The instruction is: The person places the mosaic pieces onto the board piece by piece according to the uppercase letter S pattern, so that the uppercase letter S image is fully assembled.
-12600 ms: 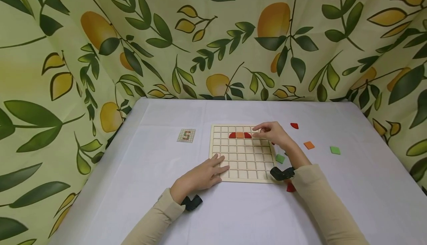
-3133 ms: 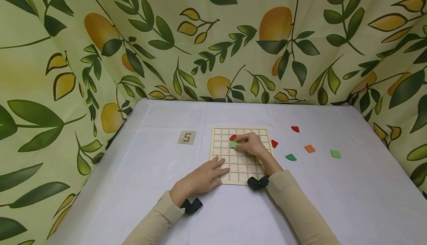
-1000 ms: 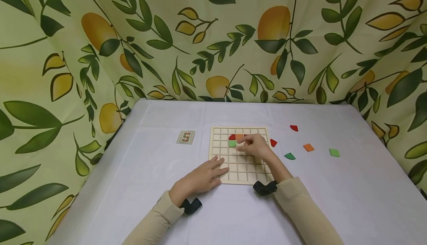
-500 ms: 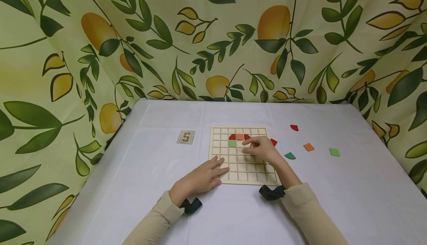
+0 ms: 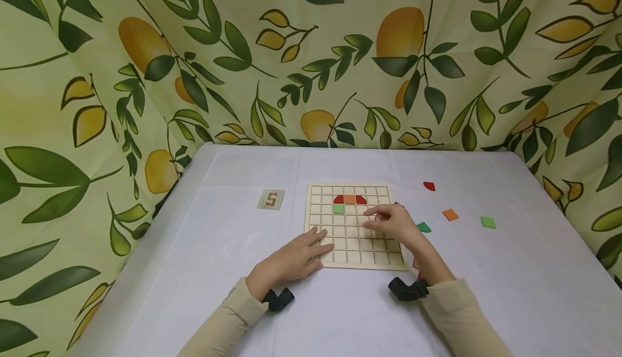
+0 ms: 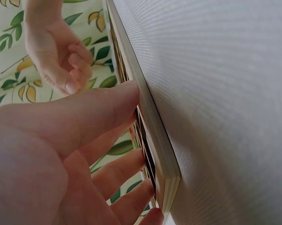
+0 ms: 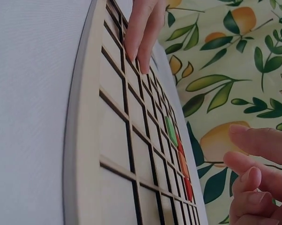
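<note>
My left hand (image 5: 293,254) rests with spread, straight fingers on the near left corner of a wooden grid board (image 5: 356,260). Over the board's right side hovers my right hand (image 5: 396,222), its thumb and index finger apart and nothing between them. The right wrist view shows that hand's other fingers loosely bent. On the board, an orange square tile (image 5: 349,199) lies between a red quarter-round tile (image 5: 338,200) and another red quarter-round tile (image 5: 360,200). A green square tile (image 5: 338,209) fills the cell below the left red one.
Left of the board lies a small pattern card (image 5: 271,199) with an S shape. To the right are a loose red tile (image 5: 429,186), an orange square (image 5: 450,215), a light green square (image 5: 488,222) and a dark green quarter-round (image 5: 424,227). My right arm partly hides further red pieces.
The green square, beside the board in the earliest frame, now sits in the grid. Over the last second my right hand has drawn back rightward from that area. My left hand stays in place.
</note>
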Available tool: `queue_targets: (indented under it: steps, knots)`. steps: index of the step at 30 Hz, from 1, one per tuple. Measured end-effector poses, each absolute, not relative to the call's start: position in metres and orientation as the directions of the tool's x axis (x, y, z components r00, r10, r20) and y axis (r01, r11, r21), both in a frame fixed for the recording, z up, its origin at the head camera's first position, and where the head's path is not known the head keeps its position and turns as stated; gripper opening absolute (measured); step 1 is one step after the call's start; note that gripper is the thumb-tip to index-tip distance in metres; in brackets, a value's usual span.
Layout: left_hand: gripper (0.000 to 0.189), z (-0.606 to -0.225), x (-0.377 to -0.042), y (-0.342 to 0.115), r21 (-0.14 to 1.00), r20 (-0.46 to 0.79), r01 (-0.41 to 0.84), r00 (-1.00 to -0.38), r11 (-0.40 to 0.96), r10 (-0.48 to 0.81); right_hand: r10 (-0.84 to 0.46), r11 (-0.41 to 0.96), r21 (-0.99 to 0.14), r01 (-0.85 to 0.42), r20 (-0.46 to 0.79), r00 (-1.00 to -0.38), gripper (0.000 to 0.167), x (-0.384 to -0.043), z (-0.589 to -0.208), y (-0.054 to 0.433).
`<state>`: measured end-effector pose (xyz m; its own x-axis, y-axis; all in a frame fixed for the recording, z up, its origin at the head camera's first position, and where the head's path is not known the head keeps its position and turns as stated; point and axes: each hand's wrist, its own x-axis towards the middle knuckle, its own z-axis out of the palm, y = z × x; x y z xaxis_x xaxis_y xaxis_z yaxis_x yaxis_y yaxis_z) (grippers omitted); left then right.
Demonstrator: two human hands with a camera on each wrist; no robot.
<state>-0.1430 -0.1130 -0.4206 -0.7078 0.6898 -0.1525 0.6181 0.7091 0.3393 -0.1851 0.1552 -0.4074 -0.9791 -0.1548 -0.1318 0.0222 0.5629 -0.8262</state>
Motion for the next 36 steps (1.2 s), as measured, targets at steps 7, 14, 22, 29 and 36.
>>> queue_targets:
  steps: [7, 14, 22, 29, 36]
  knots:
    - [0.046, -0.421, -0.143, -0.113, 0.335, -0.139, 0.631, -0.701, 0.699, 0.699, -0.145, 0.568, -0.823, 0.024, -0.128, -0.981, 0.032, -0.18, -0.409, 0.166]
    - [0.046, -0.42, -0.143, -0.113, 0.351, -0.137, 0.628, -0.7, 0.695, 0.701, -0.132, 0.556, -0.829, 0.059, -0.158, -0.979, 0.036, -0.174, -0.409, 0.176]
    - [0.046, -0.419, -0.142, -0.113, 0.347, -0.137, 0.627, -0.702, 0.698, 0.699, -0.112, 0.589, -0.806, 0.061, -0.156, -0.981, 0.034, -0.168, -0.411, 0.181]
    - [0.046, -0.419, -0.142, -0.112, 0.35, -0.137, 0.626, -0.702, 0.697, 0.699, -0.092, 0.588, -0.806, 0.072, -0.155, -0.984, 0.035, -0.167, -0.414, 0.187]
    - [0.046, -0.42, -0.142, -0.113, 0.346, -0.136, 0.628, -0.701, 0.697, 0.7, -0.071, 0.623, -0.779, 0.07, -0.145, -0.987, 0.036, -0.171, -0.415, 0.199]
